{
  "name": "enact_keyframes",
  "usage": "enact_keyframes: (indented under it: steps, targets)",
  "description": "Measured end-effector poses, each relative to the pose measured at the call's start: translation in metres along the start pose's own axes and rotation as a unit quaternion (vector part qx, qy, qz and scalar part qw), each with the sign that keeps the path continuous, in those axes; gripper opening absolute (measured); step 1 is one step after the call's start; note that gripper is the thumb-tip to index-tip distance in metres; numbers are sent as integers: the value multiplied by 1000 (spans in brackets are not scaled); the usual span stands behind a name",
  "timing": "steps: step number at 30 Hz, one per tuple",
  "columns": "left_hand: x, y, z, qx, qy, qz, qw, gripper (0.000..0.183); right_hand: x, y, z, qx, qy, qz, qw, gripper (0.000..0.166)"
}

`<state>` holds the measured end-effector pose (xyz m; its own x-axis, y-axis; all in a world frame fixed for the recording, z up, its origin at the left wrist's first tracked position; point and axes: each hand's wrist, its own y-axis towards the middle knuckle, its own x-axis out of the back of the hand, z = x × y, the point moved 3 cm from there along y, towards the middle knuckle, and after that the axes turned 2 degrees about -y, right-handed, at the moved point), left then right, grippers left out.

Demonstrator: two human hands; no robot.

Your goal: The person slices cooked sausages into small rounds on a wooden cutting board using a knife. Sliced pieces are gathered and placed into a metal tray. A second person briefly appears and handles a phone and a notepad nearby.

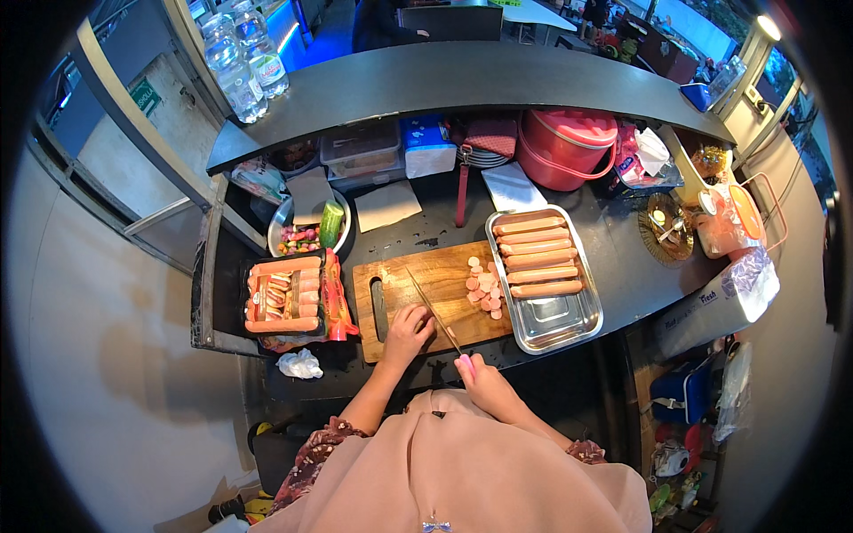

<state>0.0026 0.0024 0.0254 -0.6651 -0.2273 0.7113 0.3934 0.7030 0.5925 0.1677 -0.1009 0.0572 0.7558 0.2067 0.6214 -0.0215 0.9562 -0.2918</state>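
My right hand [492, 385] grips the pink handle of a kitchen knife [432, 305], whose long blade points away to the upper left over a wooden cutting board [393, 266]. Left of the blade, my left hand [405, 333] rests on the board with its fingers curled; whatever lies under them is hidden. A small sausage piece [450, 332] sits against the blade's right side. Round sausage slices [484, 290] are heaped at the board's right. Beside them, a steel tray [560, 326] holds several whole sausages [540, 258] in its far part.
Left of the board lie a sausage pack [283, 293] and crumpled tissue [300, 364]. Behind it, a metal bowl [274, 233] holds shallots and a cucumber [331, 225]. A red bucket [566, 150] stands under the raised shelf [480, 76]. A glass plate [646, 233] is at right.
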Motion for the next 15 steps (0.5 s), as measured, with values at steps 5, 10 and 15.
enact_keyframes:
  steps: [5, 10, 15]
  targets:
    - [1, 0, 2, 66, -61, -12, 996, 11, 1, 0, 3, -6, -17, 7, 1000, 39]
    - [-1, 1, 6, 161, -138, -15, 977, 18, -3, 0, -2, 14, -28, -2, 1000, 42]
    - [-1, 3, 7, 176, -147, -7, 973, 18, -1, -1, 3, 17, -23, -2, 1000, 42]
